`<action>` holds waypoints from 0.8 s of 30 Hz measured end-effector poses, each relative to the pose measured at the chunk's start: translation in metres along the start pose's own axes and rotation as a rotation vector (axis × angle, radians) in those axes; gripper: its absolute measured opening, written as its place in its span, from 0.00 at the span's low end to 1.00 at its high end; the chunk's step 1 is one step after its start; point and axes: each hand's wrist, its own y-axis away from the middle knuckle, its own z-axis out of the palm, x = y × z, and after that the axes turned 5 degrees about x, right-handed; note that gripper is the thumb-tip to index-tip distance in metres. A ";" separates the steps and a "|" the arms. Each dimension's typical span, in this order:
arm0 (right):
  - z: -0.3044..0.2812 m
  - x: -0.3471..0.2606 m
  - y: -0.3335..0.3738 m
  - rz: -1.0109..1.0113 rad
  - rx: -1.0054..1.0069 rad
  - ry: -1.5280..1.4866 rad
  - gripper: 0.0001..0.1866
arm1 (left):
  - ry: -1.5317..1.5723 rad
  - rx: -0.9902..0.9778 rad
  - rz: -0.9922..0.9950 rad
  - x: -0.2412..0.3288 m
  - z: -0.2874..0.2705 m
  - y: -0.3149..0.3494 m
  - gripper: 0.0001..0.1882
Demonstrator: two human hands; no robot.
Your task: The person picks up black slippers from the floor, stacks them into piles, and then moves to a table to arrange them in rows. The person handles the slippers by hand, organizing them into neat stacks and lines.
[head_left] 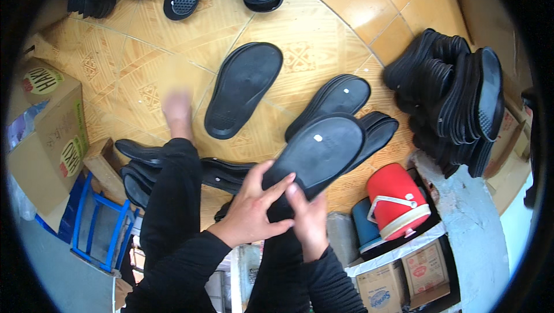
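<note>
Looks like the handling step: left hand (247,212)'s clamped on the near end of a black sole (326,154), up above the floor (337,44). Right hand (310,223)'s against it, blurry, can't tell its grip. Next move probably needs that end steady.

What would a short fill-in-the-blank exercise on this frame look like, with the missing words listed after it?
1. The left hand and right hand together hold a shoe sole that is ____ in colour.
2. The small mark on that sole's upper face is ____ in colour.
3. The blurred foot has nothing on it, so it is ____.
4. The blue frame is on the picture's left side, the red bucket on its ____ side.

Missing words: black; white; bare; right.
</note>
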 end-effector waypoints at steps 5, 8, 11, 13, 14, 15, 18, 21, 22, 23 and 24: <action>0.013 0.007 -0.033 0.016 -0.049 -0.124 0.21 | 0.534 0.225 -0.471 -0.026 -0.005 -0.004 0.44; 0.056 0.022 -0.052 -0.072 -0.144 -0.113 0.21 | 0.383 0.300 -0.419 -0.063 -0.025 -0.017 0.32; 0.106 0.047 -0.093 -0.298 0.050 0.331 0.31 | -0.351 0.527 -0.234 -0.101 -0.042 -0.050 0.30; 0.127 0.063 -0.118 -0.338 0.176 0.484 0.37 | -0.783 0.572 -0.193 -0.123 -0.053 -0.078 0.33; 0.135 0.070 -0.129 -0.273 0.199 0.424 0.39 | -0.789 0.542 -0.293 -0.131 -0.058 -0.089 0.36; 0.139 0.075 -0.138 -0.197 0.219 0.369 0.41 | -0.788 0.439 -0.443 -0.138 -0.063 -0.096 0.39; 0.138 0.074 -0.172 -0.304 0.057 -0.110 0.32 | -0.177 0.132 -0.619 -0.146 -0.074 -0.107 0.46; 0.115 0.067 -0.177 -0.066 -0.036 -0.361 0.25 | -0.244 0.107 -0.420 -0.129 -0.061 -0.092 0.53; 0.097 0.064 -0.174 0.042 -0.111 -0.420 0.26 | -0.257 0.088 -0.336 -0.119 -0.053 -0.086 0.57; 0.076 0.063 -0.167 0.100 -0.173 -0.463 0.26 | -0.249 0.095 -0.312 -0.107 -0.050 -0.075 0.59; 0.055 0.065 -0.154 0.202 -0.201 -0.500 0.27 | -0.214 0.066 -0.315 -0.091 -0.049 -0.059 0.61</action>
